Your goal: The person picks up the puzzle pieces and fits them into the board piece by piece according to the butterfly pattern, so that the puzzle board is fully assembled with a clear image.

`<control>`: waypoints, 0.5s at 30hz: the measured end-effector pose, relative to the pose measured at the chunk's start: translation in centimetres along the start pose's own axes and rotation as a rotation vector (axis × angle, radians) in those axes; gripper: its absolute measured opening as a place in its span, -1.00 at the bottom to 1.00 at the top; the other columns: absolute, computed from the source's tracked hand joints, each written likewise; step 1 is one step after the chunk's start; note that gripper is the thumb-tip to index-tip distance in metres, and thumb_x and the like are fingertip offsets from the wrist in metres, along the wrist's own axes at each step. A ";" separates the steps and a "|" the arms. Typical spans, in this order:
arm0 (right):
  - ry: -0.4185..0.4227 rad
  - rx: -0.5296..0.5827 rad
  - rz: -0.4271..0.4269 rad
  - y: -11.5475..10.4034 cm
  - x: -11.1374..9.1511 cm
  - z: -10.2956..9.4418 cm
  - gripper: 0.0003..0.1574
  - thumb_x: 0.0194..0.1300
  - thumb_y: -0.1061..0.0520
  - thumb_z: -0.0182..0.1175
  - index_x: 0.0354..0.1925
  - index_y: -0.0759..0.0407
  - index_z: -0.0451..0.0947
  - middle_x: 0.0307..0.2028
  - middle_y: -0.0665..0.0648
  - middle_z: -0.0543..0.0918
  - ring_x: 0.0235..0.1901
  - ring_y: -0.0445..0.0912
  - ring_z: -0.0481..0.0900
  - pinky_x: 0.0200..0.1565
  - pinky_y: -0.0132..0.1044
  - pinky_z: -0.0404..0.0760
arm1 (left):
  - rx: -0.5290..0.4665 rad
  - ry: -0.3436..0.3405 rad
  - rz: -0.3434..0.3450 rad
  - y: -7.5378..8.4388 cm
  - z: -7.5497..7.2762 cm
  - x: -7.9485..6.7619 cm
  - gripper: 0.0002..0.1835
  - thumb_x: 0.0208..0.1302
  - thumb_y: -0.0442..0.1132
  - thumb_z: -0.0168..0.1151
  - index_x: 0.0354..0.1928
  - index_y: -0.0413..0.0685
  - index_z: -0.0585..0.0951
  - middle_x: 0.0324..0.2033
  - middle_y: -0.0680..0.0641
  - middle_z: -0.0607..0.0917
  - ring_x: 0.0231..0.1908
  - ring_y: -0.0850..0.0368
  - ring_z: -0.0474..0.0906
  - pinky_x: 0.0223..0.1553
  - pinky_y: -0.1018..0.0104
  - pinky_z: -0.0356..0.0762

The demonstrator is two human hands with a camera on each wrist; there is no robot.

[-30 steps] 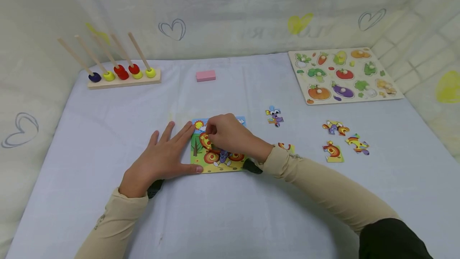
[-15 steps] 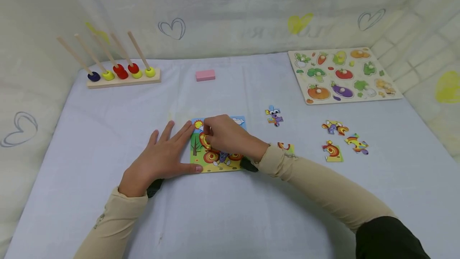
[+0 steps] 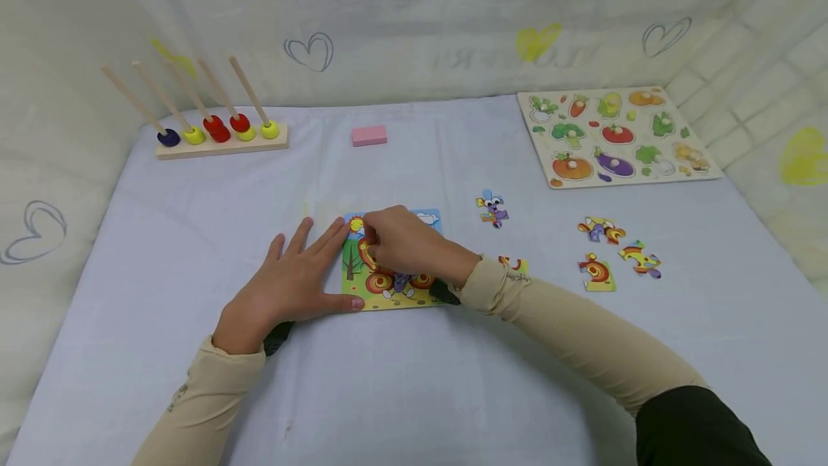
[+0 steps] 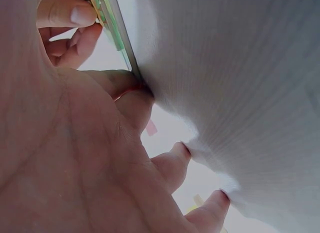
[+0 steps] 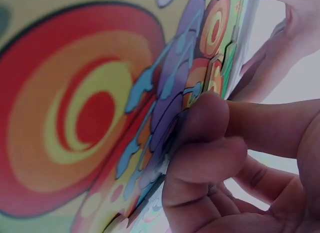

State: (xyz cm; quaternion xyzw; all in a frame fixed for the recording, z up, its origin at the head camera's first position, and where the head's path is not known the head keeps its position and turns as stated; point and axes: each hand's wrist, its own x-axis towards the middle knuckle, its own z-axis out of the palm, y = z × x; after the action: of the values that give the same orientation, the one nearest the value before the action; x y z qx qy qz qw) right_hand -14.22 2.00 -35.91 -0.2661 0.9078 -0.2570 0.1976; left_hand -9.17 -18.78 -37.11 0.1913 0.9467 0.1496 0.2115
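A jigsaw puzzle board [image 3: 382,301] with a butterfly picture lies on the white-covered table. My left hand [image 3: 287,286] rests spread and flat beside it; the thumb touches its lower left corner and the index finger its left edge. Over the board's upper middle, my right hand [image 3: 409,243] pinches a red-and-yellow puzzle piece [image 3: 366,253] at the left wing. In the right wrist view, the thumb and index finger [image 5: 205,160] are bent close to the picture, and a piece edge beside them stands slightly raised. The right hand hides part of the picture.
Loose puzzle pieces lie to the right: a blue-purple one [image 3: 493,208], one partly behind the right sleeve [image 3: 514,264], and several farther right [image 3: 598,273]. Behind stand a peg abacus [image 3: 223,150], a pink block [image 3: 369,136] and a vegetable peg board [image 3: 627,136].
My right hand has shifted slightly left and its fingers have turned a little over the left wing. The left hand has stayed in place.
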 end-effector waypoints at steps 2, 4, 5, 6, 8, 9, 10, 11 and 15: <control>0.007 0.007 -0.002 0.0 0.0 0.0 -0.97 0.43 0.32 0.27 -0.21 0.27 0.65 -0.36 0.06 0.70 -0.39 -0.10 0.62 -0.37 -0.38 0.61 | 0.000 0.001 0.000 0.0 0.0 0.0 0.28 0.21 0.42 0.46 0.75 0.04 0.01 0.72 -0.02 -0.01 0.65 -0.38 -0.32 0.49 -0.54 -0.31; 0.012 0.007 -0.003 0.1 0.0 0.1 -0.96 0.44 0.30 0.28 -0.20 0.28 0.66 -0.36 0.05 0.70 -0.39 -0.11 0.61 -0.37 -0.38 0.60 | 0.002 0.001 -0.001 -0.1 0.0 0.0 0.28 0.21 0.42 0.46 0.75 0.03 0.01 0.72 -0.02 -0.01 0.65 -0.38 -0.32 0.49 -0.54 -0.30; 0.013 0.009 -0.004 0.1 0.0 0.1 -0.96 0.45 0.29 0.29 -0.20 0.28 0.65 -0.37 0.05 0.70 -0.40 -0.11 0.61 -0.37 -0.38 0.59 | 0.003 0.000 -0.002 0.0 0.0 0.0 0.28 0.21 0.42 0.46 0.75 0.03 0.01 0.72 -0.03 -0.01 0.65 -0.39 -0.32 0.49 -0.54 -0.30; 0.014 0.008 -0.006 0.1 -0.1 0.1 -0.96 0.45 0.29 0.29 -0.20 0.28 0.65 -0.37 0.05 0.70 -0.40 -0.11 0.61 -0.38 -0.38 0.59 | 0.003 -0.001 -0.004 0.0 0.0 0.0 0.28 0.21 0.42 0.46 0.75 0.03 0.01 0.72 -0.03 -0.01 0.65 -0.39 -0.32 0.49 -0.55 -0.30; 0.014 0.005 -0.006 0.2 0.0 0.1 -0.96 0.45 0.28 0.30 -0.21 0.28 0.64 -0.38 0.05 0.70 -0.42 -0.11 0.61 -0.39 -0.38 0.58 | 0.005 -0.002 -0.005 0.0 0.0 0.1 0.29 0.20 0.43 0.46 0.75 0.03 0.01 0.72 -0.03 -0.01 0.65 -0.39 -0.31 0.49 -0.55 -0.30; 0.014 0.001 -0.006 0.2 0.0 0.2 -0.96 0.45 0.28 0.30 -0.21 0.27 0.64 -0.38 0.05 0.69 -0.42 -0.11 0.60 -0.39 -0.39 0.57 | 0.005 -0.003 -0.005 0.0 0.0 0.1 0.29 0.20 0.43 0.46 0.75 0.03 0.01 0.72 -0.03 -0.01 0.65 -0.39 -0.31 0.49 -0.55 -0.30; 0.014 0.000 -0.006 0.2 0.0 0.2 -0.96 0.45 0.28 0.30 -0.21 0.26 0.63 -0.37 0.05 0.69 -0.42 -0.11 0.60 -0.39 -0.39 0.57 | 0.005 -0.004 -0.005 0.1 0.0 0.1 0.29 0.20 0.42 0.46 0.75 0.03 0.01 0.72 -0.03 -0.01 0.65 -0.39 -0.31 0.49 -0.55 -0.30; 0.014 -0.001 -0.005 0.2 0.0 0.2 -0.96 0.45 0.29 0.30 -0.21 0.26 0.63 -0.37 0.05 0.69 -0.41 -0.11 0.60 -0.39 -0.39 0.57 | 0.004 -0.005 -0.004 0.1 0.0 0.1 0.29 0.21 0.42 0.46 0.75 0.03 0.00 0.72 -0.03 -0.01 0.65 -0.39 -0.31 0.49 -0.55 -0.30; 0.010 0.005 -0.007 0.1 0.1 0.2 -0.97 0.45 0.30 0.29 -0.16 0.28 0.63 -0.34 0.06 0.70 -0.39 -0.11 0.60 -0.37 -0.39 0.57 | 0.003 -0.006 -0.006 0.1 0.0 0.1 0.29 0.21 0.42 0.47 0.75 0.03 0.00 0.72 -0.03 -0.02 0.65 -0.39 -0.31 0.49 -0.55 -0.30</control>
State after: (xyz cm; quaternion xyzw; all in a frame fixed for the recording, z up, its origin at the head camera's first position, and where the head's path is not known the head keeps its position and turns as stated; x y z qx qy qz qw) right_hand -14.20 1.97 -36.15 -0.2674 0.9072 -0.2613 0.1930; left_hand -9.23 -18.67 -37.08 0.1890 0.9468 0.1471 0.2148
